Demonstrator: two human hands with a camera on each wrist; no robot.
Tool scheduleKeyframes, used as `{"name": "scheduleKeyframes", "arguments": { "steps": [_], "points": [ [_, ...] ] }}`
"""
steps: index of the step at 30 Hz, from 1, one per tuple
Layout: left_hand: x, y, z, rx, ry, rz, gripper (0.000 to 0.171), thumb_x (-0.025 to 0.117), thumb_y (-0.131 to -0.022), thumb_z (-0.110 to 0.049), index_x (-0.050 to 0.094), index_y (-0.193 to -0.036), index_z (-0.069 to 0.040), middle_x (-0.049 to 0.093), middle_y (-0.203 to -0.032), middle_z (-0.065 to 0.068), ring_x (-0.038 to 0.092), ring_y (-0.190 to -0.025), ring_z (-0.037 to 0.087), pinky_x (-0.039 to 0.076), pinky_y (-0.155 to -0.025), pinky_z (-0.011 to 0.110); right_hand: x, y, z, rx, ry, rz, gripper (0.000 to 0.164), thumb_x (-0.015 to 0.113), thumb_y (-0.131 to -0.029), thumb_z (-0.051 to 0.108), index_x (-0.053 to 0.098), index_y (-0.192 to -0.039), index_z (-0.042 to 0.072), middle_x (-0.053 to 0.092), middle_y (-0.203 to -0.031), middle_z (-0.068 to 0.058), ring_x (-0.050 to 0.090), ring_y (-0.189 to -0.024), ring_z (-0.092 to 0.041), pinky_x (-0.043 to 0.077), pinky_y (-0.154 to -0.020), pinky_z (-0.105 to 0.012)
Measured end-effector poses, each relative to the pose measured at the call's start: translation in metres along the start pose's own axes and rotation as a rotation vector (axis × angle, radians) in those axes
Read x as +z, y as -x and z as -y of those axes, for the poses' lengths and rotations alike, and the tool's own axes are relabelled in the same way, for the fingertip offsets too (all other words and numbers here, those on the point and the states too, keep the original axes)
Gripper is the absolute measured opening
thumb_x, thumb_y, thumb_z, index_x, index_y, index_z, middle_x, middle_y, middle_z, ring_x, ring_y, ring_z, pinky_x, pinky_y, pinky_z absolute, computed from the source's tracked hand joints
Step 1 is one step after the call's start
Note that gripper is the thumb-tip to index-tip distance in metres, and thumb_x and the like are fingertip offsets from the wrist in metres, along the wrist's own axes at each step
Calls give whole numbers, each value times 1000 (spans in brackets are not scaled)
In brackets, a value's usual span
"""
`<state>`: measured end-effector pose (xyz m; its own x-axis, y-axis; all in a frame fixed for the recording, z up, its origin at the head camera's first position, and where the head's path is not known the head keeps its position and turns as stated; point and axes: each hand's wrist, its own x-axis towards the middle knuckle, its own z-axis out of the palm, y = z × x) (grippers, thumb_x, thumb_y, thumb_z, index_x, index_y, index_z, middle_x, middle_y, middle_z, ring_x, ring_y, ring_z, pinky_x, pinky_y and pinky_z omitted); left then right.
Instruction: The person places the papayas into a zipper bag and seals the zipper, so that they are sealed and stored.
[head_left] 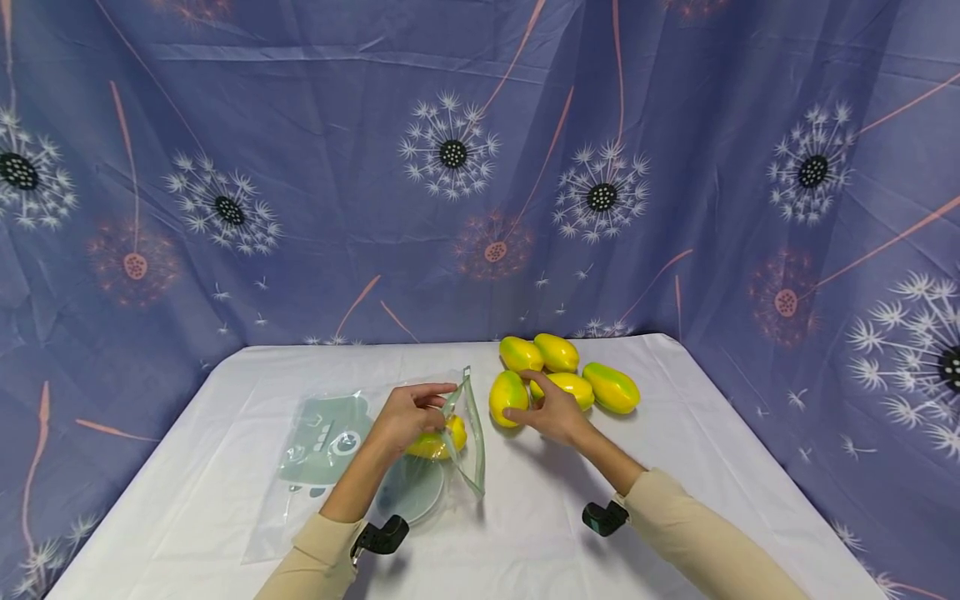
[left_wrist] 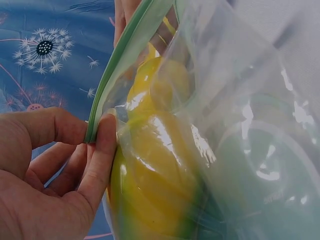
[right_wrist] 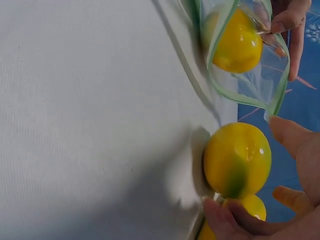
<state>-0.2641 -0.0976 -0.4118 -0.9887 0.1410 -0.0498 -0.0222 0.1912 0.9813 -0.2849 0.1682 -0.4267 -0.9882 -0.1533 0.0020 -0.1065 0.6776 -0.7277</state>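
Observation:
My left hand [head_left: 408, 419] pinches the green zip edge of a clear plastic zip bag [left_wrist: 260, 80] between thumb and fingers, and the bag's mouth gapes toward the right. Inside it lies a yellow-green mango [left_wrist: 155, 165], seen through the film. The thumb and fingers of my right hand [head_left: 557, 410] are spread about another mango [head_left: 509, 398] that lies on the table. In the right wrist view, this mango [right_wrist: 237, 160] sits between the fingertips, with a gap on the upper side. Several more mangoes [head_left: 613, 388] lie behind and beside that hand.
A white cloth covers the table [head_left: 540, 533]. Flat at the left lies the bag's printed part, with a green cartoon face [head_left: 330, 437]. Behind the table and at its sides hangs a blue dandelion-patterned curtain [head_left: 337, 125]. Each wrist wears a black camera [head_left: 604, 518].

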Motion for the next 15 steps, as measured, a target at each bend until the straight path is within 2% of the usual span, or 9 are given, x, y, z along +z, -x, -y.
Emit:
{"name": "scheduleKeyframes", "arguments": {
  "steps": [5,9,11,15],
  "points": [
    [-1,1,0,-7,-1,6,56,66,-76,13,73,-126,-11,65,-110,13,57,-86,20,51,-65,30,9,-3,1,-2,25,-20,78,76,-88,45,44,-154,19,65,-116,-14,56,-88,-23,47,-71,-32],
    [-1,1,0,1,-6,4,56,66,-75,13,73,-126,-9,65,-109,14,57,-86,20,51,-65,30,15,-4,2,-6,31,-35,79,76,-88,47,43,-154,18,60,-139,-19,62,-110,-32,53,-88,-45],
    [-1,0,0,2,-8,1,56,66,-75,13,73,-125,-9,66,-109,14,58,-87,20,51,-65,29,17,-4,4,-6,35,-43,80,75,-88,47,42,-155,17,56,-145,-21,60,-121,-37,51,-97,-52],
    [-1,0,1,5,-9,-6,56,66,-75,13,74,-125,-9,66,-107,14,59,-88,20,52,-65,29,21,-4,5,-11,56,-50,82,75,-88,46,41,-155,15,53,-148,-23,54,-130,-43,46,-104,-59]
  ]
}}
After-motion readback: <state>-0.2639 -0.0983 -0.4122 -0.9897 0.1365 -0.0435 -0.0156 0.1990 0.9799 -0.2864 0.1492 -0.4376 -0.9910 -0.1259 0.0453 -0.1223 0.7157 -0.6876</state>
